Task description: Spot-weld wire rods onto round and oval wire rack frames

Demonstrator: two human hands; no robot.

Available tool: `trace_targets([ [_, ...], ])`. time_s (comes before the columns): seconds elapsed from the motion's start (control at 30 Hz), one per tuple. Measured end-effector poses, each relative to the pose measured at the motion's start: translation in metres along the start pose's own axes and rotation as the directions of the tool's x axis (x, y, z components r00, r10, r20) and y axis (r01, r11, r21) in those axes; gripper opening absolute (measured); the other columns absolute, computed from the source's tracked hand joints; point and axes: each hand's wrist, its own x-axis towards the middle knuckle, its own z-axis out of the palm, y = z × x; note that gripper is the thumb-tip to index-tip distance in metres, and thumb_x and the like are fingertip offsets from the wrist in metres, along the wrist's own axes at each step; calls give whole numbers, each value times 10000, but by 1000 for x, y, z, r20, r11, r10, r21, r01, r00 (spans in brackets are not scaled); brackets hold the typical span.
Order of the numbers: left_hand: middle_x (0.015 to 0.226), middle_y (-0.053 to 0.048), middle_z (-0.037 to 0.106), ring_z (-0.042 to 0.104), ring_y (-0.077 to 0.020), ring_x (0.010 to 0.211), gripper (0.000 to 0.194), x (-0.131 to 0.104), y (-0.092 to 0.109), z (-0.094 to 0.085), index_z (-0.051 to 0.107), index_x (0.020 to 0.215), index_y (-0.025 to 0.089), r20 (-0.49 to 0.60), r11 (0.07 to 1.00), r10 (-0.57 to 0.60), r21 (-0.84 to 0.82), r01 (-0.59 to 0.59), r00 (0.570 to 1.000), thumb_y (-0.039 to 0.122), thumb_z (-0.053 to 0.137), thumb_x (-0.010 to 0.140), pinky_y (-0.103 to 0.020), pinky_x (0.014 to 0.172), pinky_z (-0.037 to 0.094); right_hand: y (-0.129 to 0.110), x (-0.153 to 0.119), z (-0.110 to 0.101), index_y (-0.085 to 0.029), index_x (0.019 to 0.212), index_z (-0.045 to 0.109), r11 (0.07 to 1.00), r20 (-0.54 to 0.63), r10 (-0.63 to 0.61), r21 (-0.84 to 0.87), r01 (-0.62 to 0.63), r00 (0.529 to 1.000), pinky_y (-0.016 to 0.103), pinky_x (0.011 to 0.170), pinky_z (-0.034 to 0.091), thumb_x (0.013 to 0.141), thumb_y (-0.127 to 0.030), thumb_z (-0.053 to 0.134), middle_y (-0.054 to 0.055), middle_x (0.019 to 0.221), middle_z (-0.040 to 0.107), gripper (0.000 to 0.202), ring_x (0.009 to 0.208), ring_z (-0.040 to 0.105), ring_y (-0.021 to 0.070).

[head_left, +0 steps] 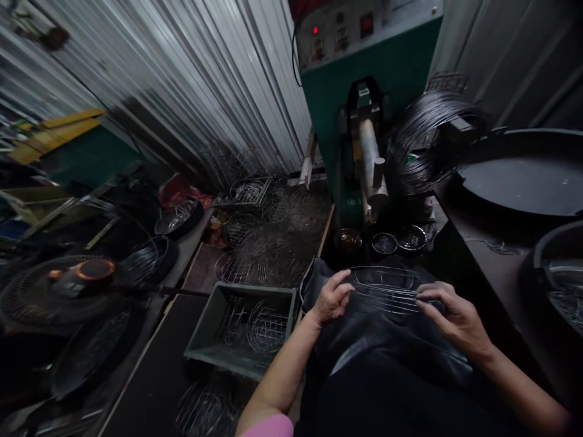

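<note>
Round wire rack (387, 292) pinched between both hands

Head view: the rack is at four o'clock, above a dark apron (364, 358), left hand (332, 298) and right hand (455, 309) gripping opposite edges. Green crate (228, 362) at seven o'clock; wire coil (428, 115) at two.

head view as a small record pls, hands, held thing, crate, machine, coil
left hand: bent fingers at the rack's left edge, grip unclear
right hand: pinching the right edge
wire rack: thin parallel bars, above the dark lap cover
crate: left of the lap, wire pieces inside
machine: green, red light lit
wire coil: right of the machine's arm
</note>
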Motion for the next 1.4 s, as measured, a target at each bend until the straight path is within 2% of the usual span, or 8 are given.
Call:
trace_targets([
  [0.1, 1329, -143, 438, 417, -244, 1247, 260, -19, 0, 11, 522, 1081, 208, -41, 998, 56, 20, -55, 998, 191, 425, 840, -452, 964, 425, 2, -6, 2, -244, 791, 602, 1000, 8, -8, -5, 8, 1000, 333, 718, 490, 791, -276, 600, 36, 790, 645, 32, 779, 609, 195],
  [0.2, 1320, -135, 457, 372, -258, 1281, 301, -20, 10, 22, 492, 1108, 220, -96, 996, 78, 51, -73, 992, 188, 457, 811, -530, 1017, 331, 4, -8, 2, -242, 788, 604, 1000, 8, 9, -10, -9, 1000, 340, 742, 483, 785, -276, 610, 38, 805, 641, 35, 798, 604, 196],
  [0.4, 1244, -171, 495, 414, -294, 1239, 454, 17, 37, 37, 437, 1134, 185, -141, 980, 104, 183, -78, 985, 326, 573, 724, -590, 1038, 232, 2, 3, 3, -239, 782, 598, 999, -36, 39, -14, -39, 999, 342, 727, 477, 800, -313, 593, 41, 806, 641, 76, 783, 602, 196],
  [0.6, 1104, -112, 563, 501, -240, 1120, 273, 43, 42, 46, 504, 986, 190, -236, 949, 18, 310, 58, 972, 283, 604, 750, -541, 1042, 263, 4, 15, 6, -236, 756, 602, 994, -79, 103, -24, -105, 992, 353, 752, 475, 784, -388, 589, 46, 814, 645, 155, 806, 603, 209],
  [0.73, 977, -62, 595, 548, -187, 992, 173, 60, 32, 43, 524, 904, 199, -265, 949, 0, 304, 84, 964, 266, 595, 761, -485, 1032, 304, 8, 33, 11, -233, 733, 602, 992, -94, 122, -28, -125, 988, 359, 769, 467, 758, -454, 605, 44, 803, 646, 222, 797, 599, 213],
  [0.97, 938, -54, 589, 550, -178, 953, 147, 92, -2, 34, 537, 812, 193, -313, 954, 20, 291, 76, 950, 256, 634, 720, -443, 989, 359, 21, 79, 21, -215, 723, 594, 991, -84, 129, 29, -127, 988, 335, 737, 463, 766, -498, 583, 45, 773, 634, 287, 755, 598, 204],
  [1.2, 935, -59, 582, 550, -181, 935, 158, 113, -38, 43, 537, 771, 187, -305, 959, -13, 266, 98, 952, 235, 656, 678, -449, 971, 372, 41, 110, 35, -206, 702, 578, 996, -116, 91, -14, -93, 989, 325, 720, 456, 780, -489, 560, 45, 739, 628, 294, 718, 589, 193],
  [1.4, 938, -58, 576, 548, -190, 946, 146, 124, -55, 50, 534, 756, 190, -252, 957, -75, 255, 141, 965, 233, 649, 676, -484, 988, 347, 60, 119, 41, -204, 694, 575, 992, -172, 112, -45, -121, 979, 345, 731, 448, 765, -495, 578, 49, 765, 636, 299, 758, 594, 207],
])
